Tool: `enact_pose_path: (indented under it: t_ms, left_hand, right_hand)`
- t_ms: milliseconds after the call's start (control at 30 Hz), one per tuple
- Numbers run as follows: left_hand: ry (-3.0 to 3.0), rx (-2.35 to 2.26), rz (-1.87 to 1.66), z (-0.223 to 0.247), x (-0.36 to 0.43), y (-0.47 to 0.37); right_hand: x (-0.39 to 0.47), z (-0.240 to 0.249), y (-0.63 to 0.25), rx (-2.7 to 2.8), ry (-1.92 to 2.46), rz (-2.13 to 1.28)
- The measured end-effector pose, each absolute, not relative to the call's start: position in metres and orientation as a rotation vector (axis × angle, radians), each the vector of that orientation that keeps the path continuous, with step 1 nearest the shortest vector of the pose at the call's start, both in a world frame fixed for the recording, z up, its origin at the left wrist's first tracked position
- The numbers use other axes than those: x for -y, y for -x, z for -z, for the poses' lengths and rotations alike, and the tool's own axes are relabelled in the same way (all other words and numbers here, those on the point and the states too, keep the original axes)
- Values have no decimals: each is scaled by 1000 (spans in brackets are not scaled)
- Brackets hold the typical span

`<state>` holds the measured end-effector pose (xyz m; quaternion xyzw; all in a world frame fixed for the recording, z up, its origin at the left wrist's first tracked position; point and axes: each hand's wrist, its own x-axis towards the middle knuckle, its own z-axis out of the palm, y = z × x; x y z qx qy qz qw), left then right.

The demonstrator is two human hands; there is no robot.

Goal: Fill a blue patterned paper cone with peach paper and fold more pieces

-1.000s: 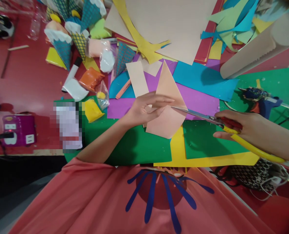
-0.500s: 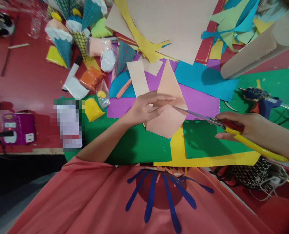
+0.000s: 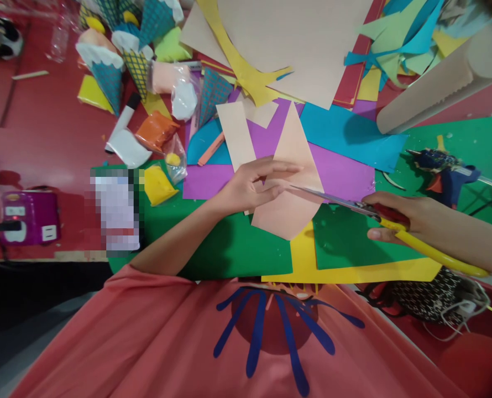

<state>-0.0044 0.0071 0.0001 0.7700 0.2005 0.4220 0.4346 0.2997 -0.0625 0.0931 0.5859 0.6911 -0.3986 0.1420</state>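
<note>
My left hand [image 3: 256, 179] grips a peach sheet of craft paper or foam [image 3: 285, 213] at its left side, with fingers stretched over it and the thumb lower down. The sheet has a pointed top and a rounded lower edge. In my right hand [image 3: 399, 215] are scissors [image 3: 333, 200] with yellow handles. Their blades reach left across the sheet, the tips close to my left fingertips. The blades look nearly closed, and I cannot tell how deep any cut runs. Behind my left hand lies a pale strip [image 3: 235, 132].
A glue gun [image 3: 453, 171] and a paper roll [image 3: 440, 83] lie on the right. Decorated cones [image 3: 100, 72], clay packets [image 3: 157, 131] and a marker [image 3: 124, 121] crowd the left. Green sheets [image 3: 229, 237] lie beneath my hands. A purple power strip [image 3: 30, 218] sits far left.
The peach sheet has shifted slightly right and down with my left hand. The scissors have moved slightly left, their tips now a little lower and farther in over the sheet.
</note>
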Motion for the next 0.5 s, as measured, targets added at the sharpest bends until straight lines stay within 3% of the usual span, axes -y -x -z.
enact_pose_path:
  t_ms: [500]
  left_hand:
    - [-1879,-529,-1017,-4,-6,5]
  right_hand:
    - [60,-89,-298,-2013,-1730,1143]
